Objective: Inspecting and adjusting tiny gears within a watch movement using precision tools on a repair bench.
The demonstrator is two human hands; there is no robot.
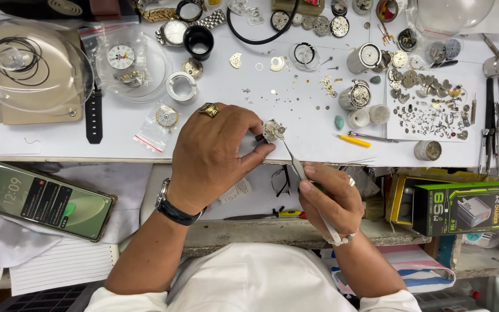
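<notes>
At the front edge of the white bench (295, 124), seen from your head camera, your left hand (215, 153) pinches a small round watch movement (272, 130) between thumb and fingertips, closed tight on it. Your right hand (327, 199) grips slim tweezers (295, 162), whose tips touch the movement's top. A slip of those tips could, I judge, flick a part among the loose gears (428, 110) nearby. The movement sits just beyond your left fingertips, above your right fingers.
</notes>
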